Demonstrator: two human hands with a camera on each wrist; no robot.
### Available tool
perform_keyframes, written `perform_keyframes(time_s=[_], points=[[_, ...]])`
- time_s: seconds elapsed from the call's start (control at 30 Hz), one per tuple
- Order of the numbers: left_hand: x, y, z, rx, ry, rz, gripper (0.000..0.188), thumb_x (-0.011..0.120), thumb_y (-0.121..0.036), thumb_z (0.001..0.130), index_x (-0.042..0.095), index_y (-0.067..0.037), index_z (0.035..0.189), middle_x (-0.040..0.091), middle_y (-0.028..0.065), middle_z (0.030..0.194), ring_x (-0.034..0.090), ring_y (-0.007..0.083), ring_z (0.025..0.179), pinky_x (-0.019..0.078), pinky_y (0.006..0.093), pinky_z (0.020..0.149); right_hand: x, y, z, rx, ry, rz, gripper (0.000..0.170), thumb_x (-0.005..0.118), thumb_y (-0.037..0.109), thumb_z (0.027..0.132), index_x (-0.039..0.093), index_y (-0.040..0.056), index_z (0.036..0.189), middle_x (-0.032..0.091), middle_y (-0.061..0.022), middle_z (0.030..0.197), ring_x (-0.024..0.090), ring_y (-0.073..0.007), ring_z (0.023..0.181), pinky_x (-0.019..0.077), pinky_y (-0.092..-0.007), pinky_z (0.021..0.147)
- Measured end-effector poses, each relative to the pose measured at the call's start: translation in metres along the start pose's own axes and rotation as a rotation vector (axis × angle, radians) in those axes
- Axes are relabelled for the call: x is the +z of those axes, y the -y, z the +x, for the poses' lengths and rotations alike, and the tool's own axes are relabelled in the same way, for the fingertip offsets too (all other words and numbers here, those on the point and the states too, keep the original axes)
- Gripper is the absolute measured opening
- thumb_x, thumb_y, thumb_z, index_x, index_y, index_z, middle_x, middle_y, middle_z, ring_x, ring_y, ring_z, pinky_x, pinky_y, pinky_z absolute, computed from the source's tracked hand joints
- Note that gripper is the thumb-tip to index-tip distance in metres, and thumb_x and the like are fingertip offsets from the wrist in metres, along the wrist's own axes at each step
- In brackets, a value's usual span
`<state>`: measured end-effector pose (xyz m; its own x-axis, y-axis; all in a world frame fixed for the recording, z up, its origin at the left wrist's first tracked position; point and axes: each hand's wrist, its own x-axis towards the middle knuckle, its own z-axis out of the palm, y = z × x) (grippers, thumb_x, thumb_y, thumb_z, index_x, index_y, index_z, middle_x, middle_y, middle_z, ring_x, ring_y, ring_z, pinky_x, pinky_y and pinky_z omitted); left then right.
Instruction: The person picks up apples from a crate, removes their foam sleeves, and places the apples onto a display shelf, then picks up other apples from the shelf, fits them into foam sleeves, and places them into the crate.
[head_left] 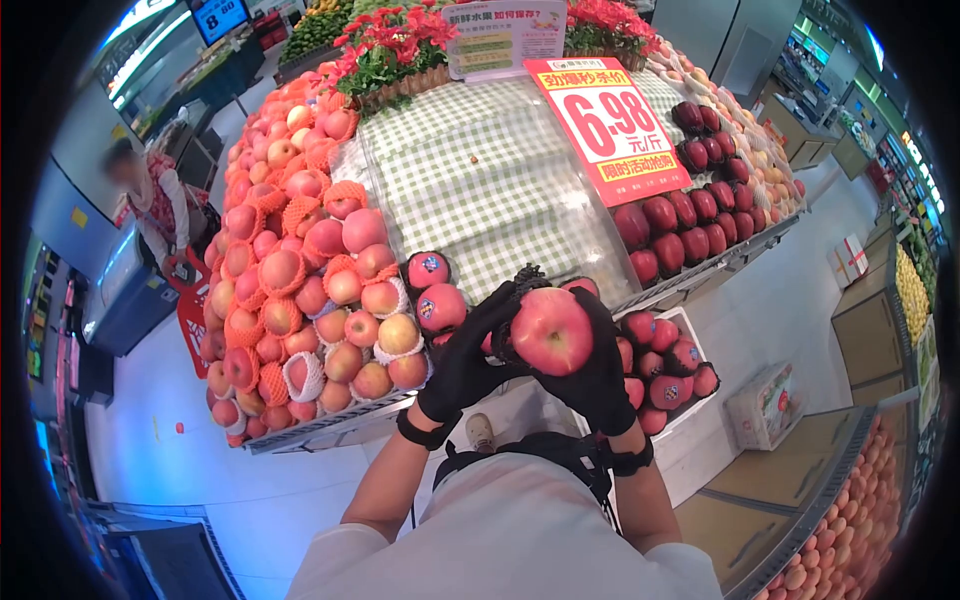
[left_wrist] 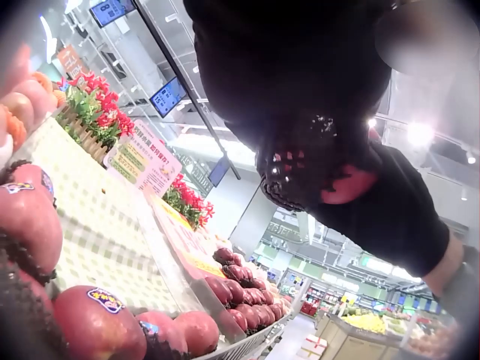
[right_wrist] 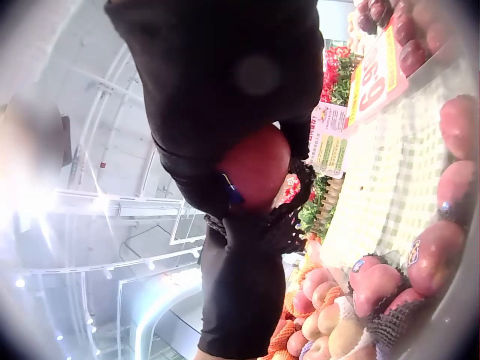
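Observation:
Both hands wear black gloves and meet in front of the body at a large red apple (head_left: 552, 332). My right hand (head_left: 602, 375) grips the apple from its right side; in the right wrist view a blue label edge shows on the apple (right_wrist: 259, 169). My left hand (head_left: 468, 360) holds a black foam net sleeve (head_left: 528, 277) against the apple's left side. Beyond the fingers, the black netting (right_wrist: 301, 202) bunches out in the right wrist view. Palms and most fingertips are hidden behind the fruit and gloves.
Pink apples in foam nets (head_left: 285, 270) heap up at left. Labelled apples (head_left: 440, 307) line the front edge of the checkered cloth (head_left: 450, 180). Dark red apples (head_left: 700, 220) sit right, beside a price sign (head_left: 605, 130). A white box (head_left: 700, 340) of labelled apples stands lower right.

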<state>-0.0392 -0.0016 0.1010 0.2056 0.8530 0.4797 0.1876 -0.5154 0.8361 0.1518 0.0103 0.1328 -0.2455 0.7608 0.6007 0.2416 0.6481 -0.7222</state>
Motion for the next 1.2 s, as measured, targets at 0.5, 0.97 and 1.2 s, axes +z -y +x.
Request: perform_keyframes(time_s=[0.5, 0.97, 1.2], points=[[-0.022, 0.029, -0.012, -0.585, -0.441, -0.255, 0.017, 0.059, -0.003, 0.094, 0.067, 0.000, 0.108, 0.069, 0.0072, 0.111, 0.064, 0.0135, 0.099, 0.0522, 0.0289, 0.086, 0.023, -0.067, -0.024, 0.662, -0.070, 0.755, 0.072, 0.076, 0.015, 0.080, 0.038, -0.0002, 0.138, 0.051, -0.0155, 0.132, 0.055, -0.0318, 0.119, 0.0472, -0.0409, 0.101], [-0.062, 0.085, -0.036, -0.415, -0.377, -0.347, 0.038, 0.055, -0.003, 0.093, 0.059, -0.003, 0.131, 0.065, 0.0093, 0.125, 0.062, 0.0167, 0.111, 0.0499, 0.0296, 0.092, 0.038, -0.026, 0.006, 0.377, 0.165, -0.063, 0.064, 0.079, 0.027, 0.078, 0.047, -0.0005, 0.126, 0.059, -0.0161, 0.118, 0.060, -0.0258, 0.106, 0.0505, -0.0387, 0.090], [-0.069, 0.060, -0.018, -0.384, -0.141, -0.109, 0.045, 0.056, -0.002, 0.091, 0.056, -0.004, 0.135, 0.062, 0.0098, 0.128, 0.060, 0.0165, 0.114, 0.0502, 0.0296, 0.092, 0.073, -0.061, -0.019, 0.908, -0.078, 1.394, 0.073, 0.072, 0.035, 0.085, 0.041, -0.0016, 0.140, 0.053, -0.0156, 0.132, 0.052, -0.0276, 0.124, 0.0418, -0.0433, 0.110]])
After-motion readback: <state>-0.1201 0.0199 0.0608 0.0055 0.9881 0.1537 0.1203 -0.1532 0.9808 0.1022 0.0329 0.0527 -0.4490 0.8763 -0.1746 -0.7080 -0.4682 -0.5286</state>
